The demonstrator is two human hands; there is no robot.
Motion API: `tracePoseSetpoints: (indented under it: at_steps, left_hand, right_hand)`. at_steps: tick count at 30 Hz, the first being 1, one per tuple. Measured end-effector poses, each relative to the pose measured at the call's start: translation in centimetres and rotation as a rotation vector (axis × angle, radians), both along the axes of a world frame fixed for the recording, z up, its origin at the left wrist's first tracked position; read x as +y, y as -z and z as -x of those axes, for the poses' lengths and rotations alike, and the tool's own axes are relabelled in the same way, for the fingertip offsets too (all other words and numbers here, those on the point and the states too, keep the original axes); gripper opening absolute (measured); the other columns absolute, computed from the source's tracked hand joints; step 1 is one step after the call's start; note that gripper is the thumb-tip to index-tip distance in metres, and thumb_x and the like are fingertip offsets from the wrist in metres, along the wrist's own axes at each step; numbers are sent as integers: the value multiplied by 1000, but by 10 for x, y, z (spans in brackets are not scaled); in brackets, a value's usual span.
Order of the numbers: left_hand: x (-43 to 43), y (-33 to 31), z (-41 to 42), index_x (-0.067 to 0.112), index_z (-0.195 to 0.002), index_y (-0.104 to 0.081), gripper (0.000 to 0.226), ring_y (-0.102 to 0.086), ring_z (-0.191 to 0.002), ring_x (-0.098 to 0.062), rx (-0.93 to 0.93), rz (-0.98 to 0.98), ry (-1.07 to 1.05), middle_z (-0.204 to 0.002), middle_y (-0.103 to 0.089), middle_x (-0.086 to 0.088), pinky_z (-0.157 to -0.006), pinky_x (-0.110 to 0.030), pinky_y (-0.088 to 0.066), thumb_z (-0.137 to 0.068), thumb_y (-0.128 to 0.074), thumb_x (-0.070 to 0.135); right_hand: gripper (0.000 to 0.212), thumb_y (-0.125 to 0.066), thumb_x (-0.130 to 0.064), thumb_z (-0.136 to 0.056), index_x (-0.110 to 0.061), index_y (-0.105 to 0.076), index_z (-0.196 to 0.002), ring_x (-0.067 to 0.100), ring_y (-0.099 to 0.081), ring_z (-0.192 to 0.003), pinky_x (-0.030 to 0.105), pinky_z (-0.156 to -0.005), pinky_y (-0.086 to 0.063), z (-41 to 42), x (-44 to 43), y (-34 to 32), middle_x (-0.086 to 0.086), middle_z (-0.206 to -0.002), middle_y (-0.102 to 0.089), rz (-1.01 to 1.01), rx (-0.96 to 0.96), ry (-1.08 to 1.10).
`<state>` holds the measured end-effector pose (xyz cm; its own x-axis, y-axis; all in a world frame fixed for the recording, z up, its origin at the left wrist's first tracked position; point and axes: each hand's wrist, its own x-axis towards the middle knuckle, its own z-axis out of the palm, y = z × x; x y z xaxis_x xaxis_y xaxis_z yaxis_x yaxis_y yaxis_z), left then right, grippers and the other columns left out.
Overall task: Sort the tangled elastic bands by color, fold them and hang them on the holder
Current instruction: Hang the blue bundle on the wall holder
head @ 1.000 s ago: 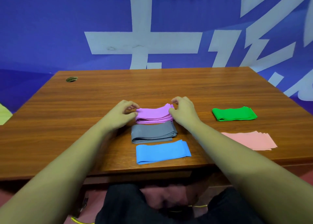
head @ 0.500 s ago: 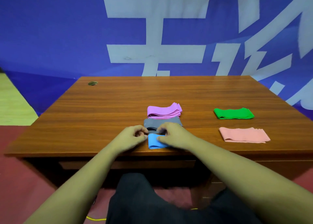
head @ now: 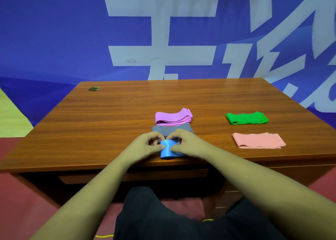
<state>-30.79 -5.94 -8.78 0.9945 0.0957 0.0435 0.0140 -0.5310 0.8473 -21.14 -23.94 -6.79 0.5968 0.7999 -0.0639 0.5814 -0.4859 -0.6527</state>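
Blue band [head: 168, 151] is sitting bunched just in front of grey band [head: 160, 129]; you're pinching it with left hand [head: 143, 147] and right hand [head: 189, 145], fingers curled round it. Be squaring edges while folding, not stretching.

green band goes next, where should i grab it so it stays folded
Probably pinch the green band across its middle from above, fingers on its near and far long edges. It lies flat in stacked layers, and the layer ends fan out at its right end.
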Motion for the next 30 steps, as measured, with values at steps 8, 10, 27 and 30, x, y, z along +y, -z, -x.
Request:
tracePoseSetpoints:
  at_steps: [8,10,27,30]
  left_hand:
    - [-12,-49,-35,20,-82,-69,9,-43,-66,-12,-41,164,88,-70,-45,8,-64,-29,-35,-78,-77,21]
    - [-16,-74,-48,21,-84,-71,8,-48,-72,-12,-71,146,108,-75,-54,5,-71,-30,-39,-79,-77,22]
    - [16,-220,-265,13,-92,-61,23,-57,-80,-14,-118,440,260,-85,-62,-1,-74,-21,-47,-73,-68,24]
    - [27,-249,-298,16,-93,-64,17,-53,-85,-21,-87,349,238,-88,-56,-12,-83,-31,-42,-77,-66,23]
  right_hand:
    - [7,-71,-20,-80,-18,-70,-86,18,-51,-67,27,-68,-39,-29,-18,-54,5,-73,-60,-138,100,33]
    - [5,-71,-16,-77,-18,-70,-81,17,-52,-73,32,-70,-40,-41,-25,-84,5,-77,-63,-187,166,15]
    - [13,-62,-2,-81,-11,-62,-71,9,-44,-60,22,-55,-29,-257,-3,-209,-1,-62,-50,-471,463,136]
    - [5,-70,-8,-79,-11,-67,-80,7,-46,-60,27,-62,-31,-289,0,-234,-2,-67,-55,-394,428,137]
